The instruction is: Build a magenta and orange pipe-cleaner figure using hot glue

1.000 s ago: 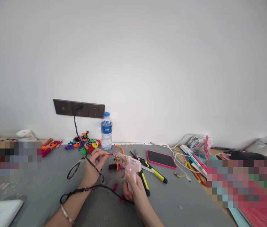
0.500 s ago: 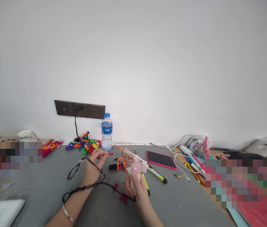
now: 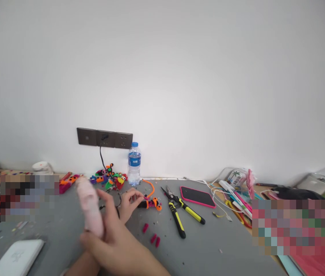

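Observation:
My right hand (image 3: 113, 230) is wrapped round a pale pink glue gun (image 3: 91, 207), blurred, and crosses over my left forearm. My left hand (image 3: 130, 203) is closed in a pinch on a small magenta piece (image 3: 145, 198), mostly hidden by the fingertips. Just by those fingertips lies an orange and black fuzzy figure (image 3: 155, 204), with an orange pipe cleaner (image 3: 151, 187) curving up behind it. Whether the piece touches the figure I cannot tell. Several short magenta bits (image 3: 153, 238) lie on the grey table in front.
Pliers (image 3: 179, 214) with yellow-black handles lie open beside a pink-edged phone (image 3: 198, 196). A water bottle (image 3: 134, 165) stands near the wall, by colourful fuzzy figures (image 3: 119, 180). A black cord (image 3: 102, 155) runs from the wall socket (image 3: 106, 138). A white box (image 3: 17, 257) sits front left.
My right hand has swung left with the glue gun, across my left arm. My left hand has moved right and down, to the orange and black figure. The pliers now show fully.

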A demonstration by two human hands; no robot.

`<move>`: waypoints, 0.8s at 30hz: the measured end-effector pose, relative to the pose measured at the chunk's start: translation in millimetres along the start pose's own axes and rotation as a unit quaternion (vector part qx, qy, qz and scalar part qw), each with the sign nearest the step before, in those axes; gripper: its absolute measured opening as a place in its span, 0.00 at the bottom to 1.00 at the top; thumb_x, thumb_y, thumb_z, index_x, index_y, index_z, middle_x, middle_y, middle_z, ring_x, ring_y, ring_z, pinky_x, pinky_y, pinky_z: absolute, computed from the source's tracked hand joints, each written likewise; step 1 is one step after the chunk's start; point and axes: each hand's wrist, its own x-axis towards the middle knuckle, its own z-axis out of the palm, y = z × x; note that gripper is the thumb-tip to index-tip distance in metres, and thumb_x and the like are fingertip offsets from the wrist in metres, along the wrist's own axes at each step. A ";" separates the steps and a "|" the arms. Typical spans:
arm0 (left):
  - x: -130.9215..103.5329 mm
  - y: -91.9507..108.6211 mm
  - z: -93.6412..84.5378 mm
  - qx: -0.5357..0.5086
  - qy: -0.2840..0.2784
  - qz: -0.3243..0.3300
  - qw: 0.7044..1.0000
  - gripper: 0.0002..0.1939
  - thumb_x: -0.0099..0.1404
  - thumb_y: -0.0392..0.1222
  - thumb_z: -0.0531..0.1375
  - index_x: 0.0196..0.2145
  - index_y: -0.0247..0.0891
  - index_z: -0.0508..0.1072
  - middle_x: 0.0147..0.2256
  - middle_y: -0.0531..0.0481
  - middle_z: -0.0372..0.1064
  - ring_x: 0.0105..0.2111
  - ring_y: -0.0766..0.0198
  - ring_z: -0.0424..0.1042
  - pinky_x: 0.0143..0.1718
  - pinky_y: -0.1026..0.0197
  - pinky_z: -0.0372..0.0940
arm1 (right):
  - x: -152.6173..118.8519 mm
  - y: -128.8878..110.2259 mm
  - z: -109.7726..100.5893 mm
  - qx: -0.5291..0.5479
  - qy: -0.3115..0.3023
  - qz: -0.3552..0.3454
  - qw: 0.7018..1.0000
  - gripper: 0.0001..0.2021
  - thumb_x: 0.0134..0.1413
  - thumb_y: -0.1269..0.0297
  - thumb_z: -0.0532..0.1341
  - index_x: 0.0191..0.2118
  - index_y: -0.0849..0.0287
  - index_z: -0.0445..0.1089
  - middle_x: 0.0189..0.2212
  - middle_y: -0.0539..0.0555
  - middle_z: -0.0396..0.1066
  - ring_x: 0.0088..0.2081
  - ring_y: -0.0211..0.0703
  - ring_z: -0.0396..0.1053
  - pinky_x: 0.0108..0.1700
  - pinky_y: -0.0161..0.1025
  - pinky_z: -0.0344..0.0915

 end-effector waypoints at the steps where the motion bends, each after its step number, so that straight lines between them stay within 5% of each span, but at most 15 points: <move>1: -0.9 2.0 -1.4 0.005 -0.021 0.003 1.000 0.06 0.61 0.40 0.61 0.29 0.36 0.77 0.28 0.52 0.71 0.27 0.64 0.68 0.29 0.62 0.64 | 12.9 0.7 9.0 -0.070 -0.026 0.008 0.997 0.41 0.55 0.60 0.58 0.67 0.62 0.32 0.34 0.56 0.74 0.31 0.47 0.73 0.32 0.40 0.70; 5: -0.2 4.1 -5.2 0.023 -0.076 0.004 0.997 0.08 0.60 0.41 0.59 0.28 0.37 0.77 0.25 0.52 0.69 0.24 0.65 0.63 0.27 0.64 0.57 | 64.5 16.7 40.6 -0.330 -0.052 0.060 0.941 0.41 0.53 0.63 0.58 0.66 0.69 0.35 0.38 0.71 0.75 0.35 0.65 0.76 0.33 0.56 0.71; 11: 4.1 -0.3 -4.7 0.008 -0.093 -0.020 0.995 0.09 0.59 0.43 0.59 0.28 0.37 0.77 0.27 0.50 0.70 0.24 0.64 0.64 0.27 0.64 0.56 | 101.7 43.4 63.5 -0.403 -0.075 0.124 0.904 0.39 0.54 0.61 0.58 0.64 0.77 0.40 0.44 0.75 0.72 0.43 0.64 0.74 0.39 0.56 0.72; 20: 4.1 -5.5 1.0 -0.020 -0.105 -0.048 0.993 0.10 0.58 0.45 0.60 0.28 0.37 0.76 0.25 0.51 0.70 0.24 0.64 0.64 0.26 0.64 0.57 | 29.8 32.8 47.9 -0.442 -0.052 -0.032 0.895 0.26 0.47 0.53 0.64 0.48 0.67 0.66 0.43 0.66 0.71 0.44 0.59 0.70 0.42 0.52 0.69; 24: 3.9 -10.3 2.6 -0.031 -0.101 -0.067 0.992 0.10 0.58 0.46 0.60 0.29 0.36 0.75 0.25 0.51 0.70 0.24 0.64 0.65 0.27 0.64 0.57 | -5.7 35.7 7.4 -0.384 -0.189 -0.136 0.893 0.09 0.57 0.62 0.58 0.38 0.60 0.72 0.35 0.54 0.74 0.35 0.43 0.71 0.39 0.35 0.67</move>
